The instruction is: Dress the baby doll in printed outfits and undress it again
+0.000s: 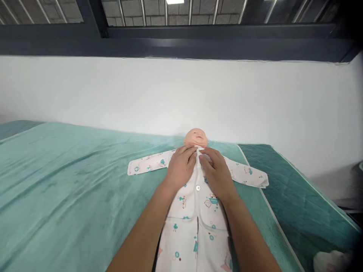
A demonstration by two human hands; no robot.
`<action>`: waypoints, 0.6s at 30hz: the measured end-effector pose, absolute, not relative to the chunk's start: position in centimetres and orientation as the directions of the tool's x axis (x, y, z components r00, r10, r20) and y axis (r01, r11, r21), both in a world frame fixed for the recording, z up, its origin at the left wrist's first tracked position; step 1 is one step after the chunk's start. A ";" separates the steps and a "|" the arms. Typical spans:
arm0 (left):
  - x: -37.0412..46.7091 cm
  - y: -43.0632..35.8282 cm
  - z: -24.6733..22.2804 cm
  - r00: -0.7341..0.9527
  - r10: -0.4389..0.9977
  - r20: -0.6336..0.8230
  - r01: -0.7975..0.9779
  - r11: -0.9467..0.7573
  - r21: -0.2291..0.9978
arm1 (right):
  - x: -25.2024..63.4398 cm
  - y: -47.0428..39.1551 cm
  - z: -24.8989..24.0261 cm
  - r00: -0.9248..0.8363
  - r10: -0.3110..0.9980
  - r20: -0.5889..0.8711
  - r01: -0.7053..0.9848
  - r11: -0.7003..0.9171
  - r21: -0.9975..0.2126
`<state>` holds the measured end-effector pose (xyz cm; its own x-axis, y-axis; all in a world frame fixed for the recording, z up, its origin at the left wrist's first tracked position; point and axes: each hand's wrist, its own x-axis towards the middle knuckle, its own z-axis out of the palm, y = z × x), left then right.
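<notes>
A baby doll (pixel 196 136) lies on its back with its head near the wall. White baby clothes with teal and pink prints cover it: a long-sleeved shirt (pixel 183 202) and trousers (pixel 177 245). Both sleeves stretch out sideways. Just below the doll's neck, my left hand (pixel 183 164) is closed at one front edge of the shirt, fingers bent together. My right hand (pixel 217 170) is closed on the opposite edge, its thumb and fingers at the collar. The fingertips partly hide the fabric between them. A round snap button (pixel 197 187) shows on the front below my hands.
A teal sheet (pixel 70 189) with soft creases covers the bed, and a darker quilted cover (pixel 297 196) with pale piping lies to the right. Behind stand a white wall (pixel 141 94) and a dark window frame (pixel 176 47) with bars. A whitish bundle (pixel 330 260) sits at the lower right.
</notes>
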<state>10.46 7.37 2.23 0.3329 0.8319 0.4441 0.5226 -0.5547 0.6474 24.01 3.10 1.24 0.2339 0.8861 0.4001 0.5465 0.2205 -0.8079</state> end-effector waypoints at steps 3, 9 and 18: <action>10.5 7.3 2.3 0.341 0.825 0.450 0.523 -0.565 0.639 | 24.1 3.1 1.2 0.211 0.886 0.413 0.549 0.242 -0.800; 10.5 7.3 2.3 0.362 0.812 0.459 0.523 -0.584 0.621 | 24.9 3.8 0.2 0.078 0.855 0.512 0.610 0.366 -0.703; 10.3 7.2 2.3 0.389 0.813 0.433 0.535 -0.582 0.612 | 24.4 3.1 1.3 0.289 0.908 0.304 0.431 0.160 -0.888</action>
